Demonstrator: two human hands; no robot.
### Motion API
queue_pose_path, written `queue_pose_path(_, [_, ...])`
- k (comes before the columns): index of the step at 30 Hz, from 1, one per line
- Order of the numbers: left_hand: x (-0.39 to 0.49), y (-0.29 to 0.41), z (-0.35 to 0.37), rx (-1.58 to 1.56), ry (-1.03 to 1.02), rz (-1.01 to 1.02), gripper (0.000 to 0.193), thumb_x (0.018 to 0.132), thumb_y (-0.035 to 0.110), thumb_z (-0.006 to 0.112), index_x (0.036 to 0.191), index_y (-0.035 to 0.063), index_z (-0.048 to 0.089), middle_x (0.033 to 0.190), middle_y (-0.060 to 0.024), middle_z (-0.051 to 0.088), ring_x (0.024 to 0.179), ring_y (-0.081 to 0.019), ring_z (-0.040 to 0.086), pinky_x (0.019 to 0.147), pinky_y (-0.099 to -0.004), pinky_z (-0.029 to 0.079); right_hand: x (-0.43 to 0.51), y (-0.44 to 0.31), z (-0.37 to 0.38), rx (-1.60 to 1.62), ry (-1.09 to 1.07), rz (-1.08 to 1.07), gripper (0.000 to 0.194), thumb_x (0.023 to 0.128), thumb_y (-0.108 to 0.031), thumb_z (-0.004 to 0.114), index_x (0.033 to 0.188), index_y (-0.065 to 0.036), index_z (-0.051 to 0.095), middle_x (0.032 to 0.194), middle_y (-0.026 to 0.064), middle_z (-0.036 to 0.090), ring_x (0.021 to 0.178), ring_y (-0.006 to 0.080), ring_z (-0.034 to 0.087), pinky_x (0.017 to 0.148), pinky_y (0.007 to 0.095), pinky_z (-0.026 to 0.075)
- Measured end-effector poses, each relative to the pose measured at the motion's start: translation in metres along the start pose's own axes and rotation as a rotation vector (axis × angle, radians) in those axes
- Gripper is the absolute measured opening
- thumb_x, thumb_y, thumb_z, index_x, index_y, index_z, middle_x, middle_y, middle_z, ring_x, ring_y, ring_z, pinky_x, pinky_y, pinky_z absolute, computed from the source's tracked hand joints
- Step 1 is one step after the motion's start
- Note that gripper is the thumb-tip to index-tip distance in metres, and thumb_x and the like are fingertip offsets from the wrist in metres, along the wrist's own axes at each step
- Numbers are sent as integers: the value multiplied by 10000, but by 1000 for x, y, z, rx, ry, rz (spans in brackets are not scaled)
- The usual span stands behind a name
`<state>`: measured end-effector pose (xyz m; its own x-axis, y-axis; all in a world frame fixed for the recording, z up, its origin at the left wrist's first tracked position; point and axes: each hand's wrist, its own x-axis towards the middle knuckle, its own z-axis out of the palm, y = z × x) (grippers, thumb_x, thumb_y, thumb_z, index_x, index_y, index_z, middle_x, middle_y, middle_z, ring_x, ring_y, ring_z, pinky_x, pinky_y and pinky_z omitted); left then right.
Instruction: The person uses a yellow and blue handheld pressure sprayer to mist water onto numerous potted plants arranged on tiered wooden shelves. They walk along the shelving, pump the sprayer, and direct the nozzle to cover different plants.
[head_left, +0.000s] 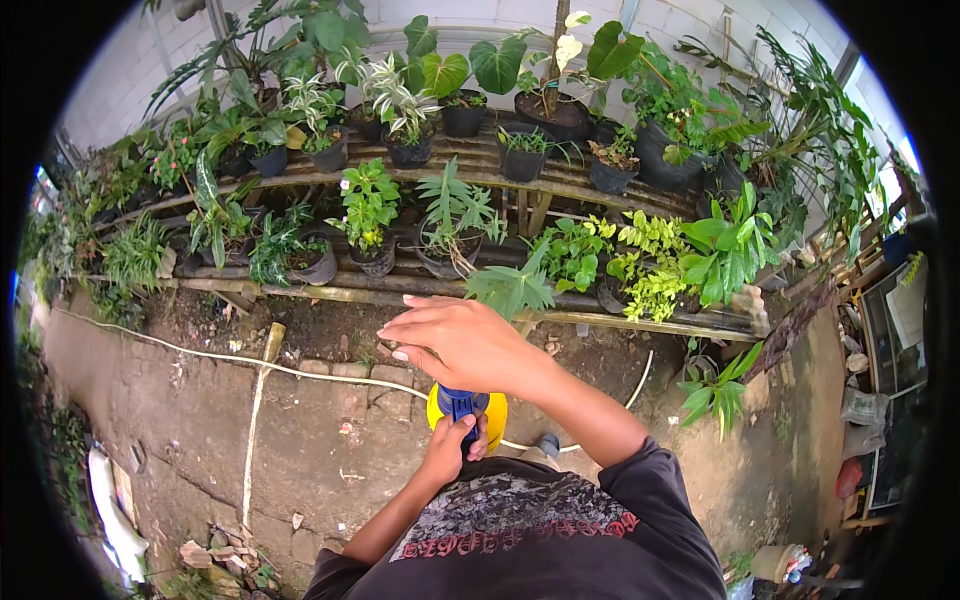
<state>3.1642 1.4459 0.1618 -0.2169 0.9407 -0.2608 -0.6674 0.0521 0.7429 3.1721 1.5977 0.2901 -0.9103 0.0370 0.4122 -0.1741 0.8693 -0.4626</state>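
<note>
Close to my body, my left hand (454, 444) grips the blue handle (463, 417) of a pump sprayer with a yellow tank (495, 414). My right hand (457, 341) is stretched out flat over the sprayer's blue top, fingers pointing left and slightly apart. Its palm faces down, so whether it touches the top of the sprayer cannot be seen. Just beyond the right hand, a leafy plant with long pointed leaves (514, 291) leans out from the lower shelf.
A tiered bamboo rack (360, 294) bears several potted plants before a pale block wall (480, 13). A cream hose (322, 375) crosses the paved ground, passing behind the sprayer. A pole (253, 442) lies at left. Broken bricks (217, 555) are heaped lower left; a bucket (772, 562) stands lower right.
</note>
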Motion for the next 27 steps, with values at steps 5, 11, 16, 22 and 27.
queue_pose_path(5, [4,4,10,117,-22,-19,290,908,305,443,842,24,466,535,-22,404,461,-114,378,467,-255,328,2,-16,-49,110,-64,127,304,862,-298,542,1047,-82,649,1123,105,619,1130,309,530,924,417,446])
queue_pose_path(11, [9,9,19,307,-124,20,301,944,310,450,833,34,489,556,-2,427,468,-80,385,443,-226,311,2,-21,-105,-43,62,24,529,848,-493,517,1225,-124,558,1307,110,496,1284,335,371,1045,489,293])
queue_pose_path(16, [24,14,33,320,-109,85,320,931,327,470,819,27,482,539,-6,415,453,-85,381,429,-229,301,-2,-14,-86,-14,-65,140,628,842,-577,482,1303,-150,487,1367,110,437,1331,338,291,1080,525,216])
queue_pose_path(22, [31,16,46,254,-96,136,281,945,276,461,810,30,475,558,-3,418,469,-77,387,443,-229,307,-21,-3,-62,-227,-342,46,574,790,-484,597,1248,-143,537,1271,121,528,1284,331,372,1064,493,286])
queue_pose_path(27, [30,8,47,201,-14,128,322,908,335,470,813,27,459,517,-13,393,436,-104,371,429,-244,301,-40,19,-27,393,108,65,397,749,-19,589,1131,-121,618,1163,127,597,1173,316,503,977,381,421])
